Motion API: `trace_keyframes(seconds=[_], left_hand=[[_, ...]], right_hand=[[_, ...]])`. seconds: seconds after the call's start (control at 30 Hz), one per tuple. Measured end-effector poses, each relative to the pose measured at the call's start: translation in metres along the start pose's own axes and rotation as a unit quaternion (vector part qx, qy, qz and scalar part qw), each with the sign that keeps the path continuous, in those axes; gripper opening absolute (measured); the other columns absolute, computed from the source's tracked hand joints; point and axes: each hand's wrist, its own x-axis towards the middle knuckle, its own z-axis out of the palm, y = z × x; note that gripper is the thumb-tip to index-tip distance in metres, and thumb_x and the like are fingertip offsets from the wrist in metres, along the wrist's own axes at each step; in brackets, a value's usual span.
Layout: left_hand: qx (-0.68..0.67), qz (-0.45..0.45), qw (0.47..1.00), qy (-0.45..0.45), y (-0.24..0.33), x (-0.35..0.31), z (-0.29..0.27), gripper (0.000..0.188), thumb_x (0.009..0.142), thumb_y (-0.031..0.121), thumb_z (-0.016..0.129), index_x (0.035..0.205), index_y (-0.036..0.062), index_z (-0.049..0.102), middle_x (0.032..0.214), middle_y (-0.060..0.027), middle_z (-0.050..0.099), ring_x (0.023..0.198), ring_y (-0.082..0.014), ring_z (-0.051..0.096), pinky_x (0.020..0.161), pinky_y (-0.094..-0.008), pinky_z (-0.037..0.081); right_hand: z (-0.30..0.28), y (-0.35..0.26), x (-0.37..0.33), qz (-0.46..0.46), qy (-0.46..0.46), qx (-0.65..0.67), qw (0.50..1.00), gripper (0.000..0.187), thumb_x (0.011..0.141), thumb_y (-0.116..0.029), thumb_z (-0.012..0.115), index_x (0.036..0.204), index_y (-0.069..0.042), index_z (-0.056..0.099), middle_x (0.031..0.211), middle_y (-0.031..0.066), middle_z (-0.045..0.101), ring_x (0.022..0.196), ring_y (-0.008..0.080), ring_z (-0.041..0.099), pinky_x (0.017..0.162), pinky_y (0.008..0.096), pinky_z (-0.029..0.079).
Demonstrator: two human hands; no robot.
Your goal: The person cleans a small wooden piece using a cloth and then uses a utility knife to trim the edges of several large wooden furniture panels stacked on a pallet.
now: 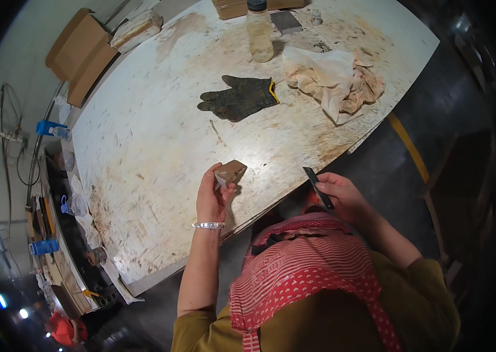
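A small brown wedge-shaped block (233, 172), its side pale and chipped, sits in the left hand (215, 193), above the near part of the worktable (142, 126). The left fingers are closed around its lower end, leaving the brown top face exposed. The right hand (343, 196) pinches a slim, flat dark tool (313, 178) between thumb and fingers; whether it has a cutting edge cannot be told. Block and tool are well apart.

The likeliest trouble is a slip: the block appears held by one end, so a loose grip or a push on the free end could tip it out. The right hand appears beyond the table's edge, so if its pinch slackened, the tool could fall to the floor. Were the tool sharp, a stray stroke could reach the bare left fingers.

A silvery bracelet (208, 225) circles the left wrist, and a red-and-white patterned apron (306, 258) covers the wearer's front. Farther across the stained tabletop lie a dark work glove (239, 98) with a yellow cuff edge and a crumpled, stained cloth (336, 82). Behind them stands a dark-capped clear bottle (260, 38), beside a flat grey block (287, 23).
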Motion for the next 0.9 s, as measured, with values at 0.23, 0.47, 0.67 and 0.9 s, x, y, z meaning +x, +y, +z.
trace_keyframes(seconds=[0.23,0.47,0.67,0.9], left_hand=[[0.093,0.088,0.992,0.003,-0.007,-0.014,-0.001,0.047,0.082,0.007,0.069,0.123,0.0006,0.049,0.096,-0.0080,0.061,0.077,-0.0102,0.059,0.068,-0.0226,0.050],[0.200,0.085,0.976,-0.003,-0.034,-0.031,-0.003,0.035,0.087,0.016,0.065,0.115,-0.0018,0.054,0.086,-0.0051,0.062,0.068,-0.0089,0.058,0.062,-0.0224,0.049],[0.321,0.186,0.928,0.031,-0.044,-0.030,0.002,0.024,0.086,0.014,0.066,0.103,0.0002,0.056,0.083,-0.0044,0.057,0.064,-0.0088,0.054,0.057,-0.0219,0.045],[0.348,0.309,0.884,0.052,-0.057,-0.025,0.003,0.020,0.081,0.009,0.067,0.097,0.0025,0.057,0.094,-0.0082,0.053,0.065,-0.0134,0.051,0.056,-0.0246,0.043]], right_hand=[[0.027,0.002,0.002,0.003,-0.009,0.034,0.999,0.020,0.090,-0.004,0.054,0.109,0.001,0.051,0.086,0.0019,0.058,0.074,0.0057,0.056,0.065,0.0194,0.047],[0.049,-0.008,0.012,-0.232,0.046,-0.464,0.854,0.014,0.086,-0.007,0.059,0.099,-0.002,0.058,0.084,0.0039,0.058,0.074,0.0157,0.058,0.064,0.0298,0.046],[0.068,-0.007,0.032,-0.377,-0.012,-0.651,0.659,0.011,0.084,-0.011,0.058,0.093,-0.005,0.058,0.083,0.0103,0.058,0.078,0.0295,0.059,0.066,0.0383,0.048],[0.073,0.000,0.043,-0.388,-0.050,-0.631,0.669,0.012,0.085,-0.010,0.057,0.094,-0.004,0.058,0.075,0.0107,0.057,0.068,0.0262,0.058,0.060,0.0360,0.046]])
